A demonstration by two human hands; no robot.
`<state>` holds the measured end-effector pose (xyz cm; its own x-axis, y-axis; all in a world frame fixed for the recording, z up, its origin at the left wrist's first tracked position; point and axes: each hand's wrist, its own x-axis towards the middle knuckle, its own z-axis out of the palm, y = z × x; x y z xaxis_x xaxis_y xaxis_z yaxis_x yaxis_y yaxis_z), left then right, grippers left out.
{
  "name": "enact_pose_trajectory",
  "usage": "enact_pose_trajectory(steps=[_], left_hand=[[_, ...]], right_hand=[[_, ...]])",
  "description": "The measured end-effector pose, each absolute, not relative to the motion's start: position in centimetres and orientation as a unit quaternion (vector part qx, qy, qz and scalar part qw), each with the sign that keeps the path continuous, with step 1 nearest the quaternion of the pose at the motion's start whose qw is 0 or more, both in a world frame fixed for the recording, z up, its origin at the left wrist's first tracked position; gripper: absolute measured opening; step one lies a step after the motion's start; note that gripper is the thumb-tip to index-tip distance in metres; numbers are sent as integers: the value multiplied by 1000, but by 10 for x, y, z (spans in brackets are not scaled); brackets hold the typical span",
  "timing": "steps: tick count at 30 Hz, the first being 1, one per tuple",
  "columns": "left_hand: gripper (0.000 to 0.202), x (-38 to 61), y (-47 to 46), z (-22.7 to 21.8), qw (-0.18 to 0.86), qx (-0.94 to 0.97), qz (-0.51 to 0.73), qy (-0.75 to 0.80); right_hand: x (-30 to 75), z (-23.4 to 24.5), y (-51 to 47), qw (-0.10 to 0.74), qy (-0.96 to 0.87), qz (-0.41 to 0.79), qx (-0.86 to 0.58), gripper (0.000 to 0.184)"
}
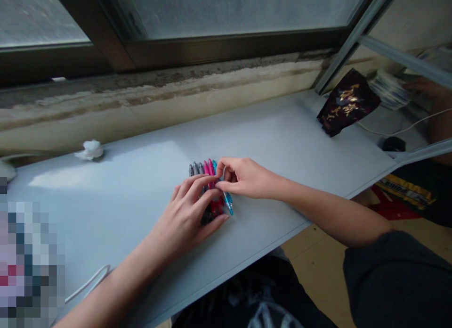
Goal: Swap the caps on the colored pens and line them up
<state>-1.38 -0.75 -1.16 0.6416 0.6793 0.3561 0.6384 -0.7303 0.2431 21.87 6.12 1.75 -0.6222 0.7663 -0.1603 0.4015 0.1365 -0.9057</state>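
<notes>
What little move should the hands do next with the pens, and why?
Maybe the right hand should nudge the blue pen left: that hand is right beside it, and the pen's near end seems slightly apart from the pink pens.

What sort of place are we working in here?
Probably a dorm or shared study room, judging by the desk beneath a window, the row of pens on it, and the metal frame at its right end.

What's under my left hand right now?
The left hand covers the middles of grey pens and pink pens. Their far ends show beyond the fingers; some pink shows between thumb and index finger. Anything beneath the palm is hidden.
</notes>
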Motion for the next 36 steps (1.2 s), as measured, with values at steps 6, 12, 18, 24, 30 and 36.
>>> enact_pose_trajectory(steps=[6, 12, 18, 24, 30, 36], left_hand=[[36, -12, -9, -5, 69, 895, 241, 369], [40, -14, -8, -3, 73, 889, 277, 357], [45, -15, -7, -9, 73, 890, 259, 368], [34, -17, -6, -12, 88, 880, 246, 397], [35, -17, -5, -13, 76, 891, 237, 380], [38, -20, 0, -14, 54, 924, 194, 326]], right_hand=[[221, 16, 64, 199, -694, 547, -424, 37], [214, 22, 56, 239, -634, 588, -442, 46], [215, 20, 69, 254, -639, 559, -464, 42], [227, 19, 79, 203, -679, 517, -479, 38], [216, 20, 63, 191, -626, 628, -421, 37], [213, 15, 66, 222, -613, 621, -435, 37]])
